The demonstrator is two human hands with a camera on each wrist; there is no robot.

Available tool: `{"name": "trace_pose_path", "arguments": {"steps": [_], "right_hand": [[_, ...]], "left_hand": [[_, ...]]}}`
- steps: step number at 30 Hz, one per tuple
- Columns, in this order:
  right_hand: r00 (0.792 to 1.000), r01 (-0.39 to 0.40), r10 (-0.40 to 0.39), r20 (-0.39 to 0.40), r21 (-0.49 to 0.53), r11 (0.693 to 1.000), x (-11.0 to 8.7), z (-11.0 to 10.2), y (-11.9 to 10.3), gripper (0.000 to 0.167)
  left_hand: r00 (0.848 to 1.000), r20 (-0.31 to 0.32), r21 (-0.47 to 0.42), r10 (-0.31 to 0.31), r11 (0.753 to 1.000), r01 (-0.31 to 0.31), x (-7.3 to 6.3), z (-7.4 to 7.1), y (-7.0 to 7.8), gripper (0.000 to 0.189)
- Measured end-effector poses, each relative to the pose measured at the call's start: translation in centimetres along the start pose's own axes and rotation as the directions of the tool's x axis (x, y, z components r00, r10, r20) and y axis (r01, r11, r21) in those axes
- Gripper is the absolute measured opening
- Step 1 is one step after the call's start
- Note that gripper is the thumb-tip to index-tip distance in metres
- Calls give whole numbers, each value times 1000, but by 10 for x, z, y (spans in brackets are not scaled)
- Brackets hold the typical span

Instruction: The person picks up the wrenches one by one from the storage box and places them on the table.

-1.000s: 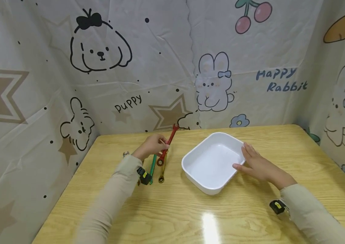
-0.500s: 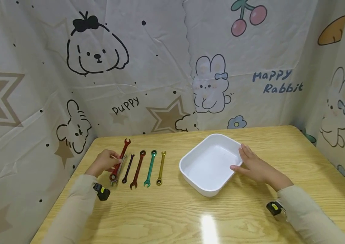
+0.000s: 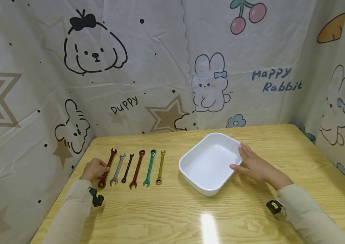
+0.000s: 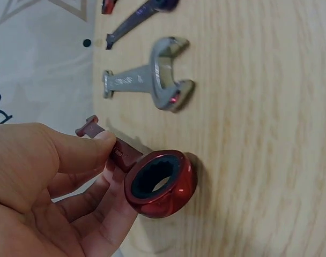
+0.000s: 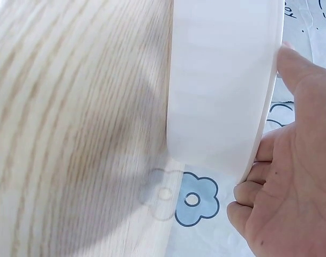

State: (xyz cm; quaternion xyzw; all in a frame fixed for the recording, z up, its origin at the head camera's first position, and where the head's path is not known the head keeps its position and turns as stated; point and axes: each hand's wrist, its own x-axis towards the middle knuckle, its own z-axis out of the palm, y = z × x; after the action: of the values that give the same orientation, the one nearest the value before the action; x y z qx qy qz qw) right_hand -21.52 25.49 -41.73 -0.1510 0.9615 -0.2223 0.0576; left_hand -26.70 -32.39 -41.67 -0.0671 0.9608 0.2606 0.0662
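My left hand (image 3: 94, 169) pinches a red combination wrench (image 3: 110, 159) between thumb and fingers, at the left end of a row of wrenches. In the left wrist view its ring end (image 4: 160, 184) points toward the camera, close to the table. Beside it lies a silver wrench (image 3: 117, 169), apart from my fingers. My right hand (image 3: 257, 166) rests with fairly straight fingers against the right rim of a white plastic basin (image 3: 187, 169). The right wrist view shows the thumb and fingertips touching the rim and the basin's outer wall (image 5: 222, 91).
Right of the silver wrench lie a dark purple wrench (image 3: 128, 168), a brownish-red wrench (image 3: 137, 169), a green wrench (image 3: 150, 168) and a yellow wrench (image 3: 160, 167). All are on the wooden table (image 3: 148, 213). A printed cloth (image 3: 160, 40) hangs behind and at both sides.
My left hand has carried the red wrench leftward from above the yellow wrench, past the others, and lowered it left of the silver one. My right hand stays at the basin.
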Motion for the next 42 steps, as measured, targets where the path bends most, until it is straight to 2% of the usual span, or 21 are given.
{"name": "trace_pose_path", "arguments": {"steps": [11,16,24,29,35,42], "right_hand": [[1000,-4,4,5,1,1000,0,-2,3,97],[1000,-12,12,10,6,1000,-1,-2,4,98],[1000,-16,16,7,1,1000,-3,-2,5,98],[1000,-16,16,-1,9,1000,-2,0,4,97],[1000,-6,6,9,9,1000,0,3,1,98],[1000,6,-6,0,-1,1000,0,2,1,97]], "left_hand": [[1000,-17,49,5,999,-4,6,7,-6,21],[999,-30,77,11,997,-9,6,10,-3,21],[997,-80,182,16,983,-2,4,11,10,22],[993,-113,191,27,982,-5,1,10,13,20],[996,-90,172,-9,985,25,-3,10,4,20],[994,-106,184,0,983,19,-7,8,9,21]]}}
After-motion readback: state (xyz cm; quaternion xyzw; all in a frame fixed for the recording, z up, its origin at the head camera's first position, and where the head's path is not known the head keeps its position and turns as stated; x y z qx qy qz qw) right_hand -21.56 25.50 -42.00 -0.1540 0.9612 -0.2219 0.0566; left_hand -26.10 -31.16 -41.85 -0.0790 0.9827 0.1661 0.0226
